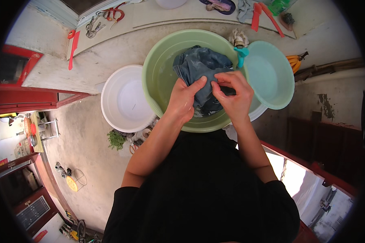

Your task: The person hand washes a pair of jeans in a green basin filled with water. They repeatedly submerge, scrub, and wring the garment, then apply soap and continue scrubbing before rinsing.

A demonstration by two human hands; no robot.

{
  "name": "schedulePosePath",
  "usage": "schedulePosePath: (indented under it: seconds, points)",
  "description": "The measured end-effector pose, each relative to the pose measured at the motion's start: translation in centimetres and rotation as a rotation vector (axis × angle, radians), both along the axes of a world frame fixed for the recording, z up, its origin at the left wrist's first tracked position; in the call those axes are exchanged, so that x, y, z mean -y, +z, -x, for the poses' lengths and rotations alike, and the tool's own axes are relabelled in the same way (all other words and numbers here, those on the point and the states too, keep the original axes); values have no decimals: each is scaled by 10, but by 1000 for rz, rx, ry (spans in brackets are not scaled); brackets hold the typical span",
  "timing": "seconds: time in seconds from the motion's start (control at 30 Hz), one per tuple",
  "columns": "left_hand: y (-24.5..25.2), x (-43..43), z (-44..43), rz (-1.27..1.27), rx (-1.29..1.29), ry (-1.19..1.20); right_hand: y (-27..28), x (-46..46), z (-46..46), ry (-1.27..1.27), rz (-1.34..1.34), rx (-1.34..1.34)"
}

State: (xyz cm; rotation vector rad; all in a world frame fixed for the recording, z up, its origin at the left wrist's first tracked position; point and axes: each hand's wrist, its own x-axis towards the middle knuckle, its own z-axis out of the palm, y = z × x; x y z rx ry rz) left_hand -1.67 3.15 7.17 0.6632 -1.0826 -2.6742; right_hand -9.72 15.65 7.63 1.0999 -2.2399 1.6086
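A wet blue-grey garment (200, 62) lies bunched in a large green plastic basin (158, 45) that has water in it. My left hand (184, 98) grips the cloth, thumb on top, near the middle of the basin. Just to its right, my right hand (235, 91) is curled with thumb and forefinger close together at the cloth's edge; whether it pinches the fabric cannot be told. Part of the garment below my hands is in the water. A turquoise tap handle (241, 53) stands at the basin's upper right rim, with a cloth wrapped about the pipe behind it.
A white basin (124, 97) is at the left, a pale aqua basin (270, 76) at the right. Along the ledge (158, 22) above lie scissors (117, 13), metal clips and red plastic pieces (256, 16). Bananas (294, 62) are by the right wall, leafy greens (116, 139) on the floor.
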Motion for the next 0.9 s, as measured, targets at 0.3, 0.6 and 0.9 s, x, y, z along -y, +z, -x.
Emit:
schedulePosePath:
  seconds: [0.3, 0.6, 0.9]
  points:
    - [6, -1, 2, -58, 68, -22, -9, -3, 7, -26, -82, -235]
    - [1, 5, 3, -122, 68, -42, -12, 2, 8, -5, -57, -237]
    - [-1, 8, 3, -156, 89, -62, -18, 1, 11, 13, -32, -273]
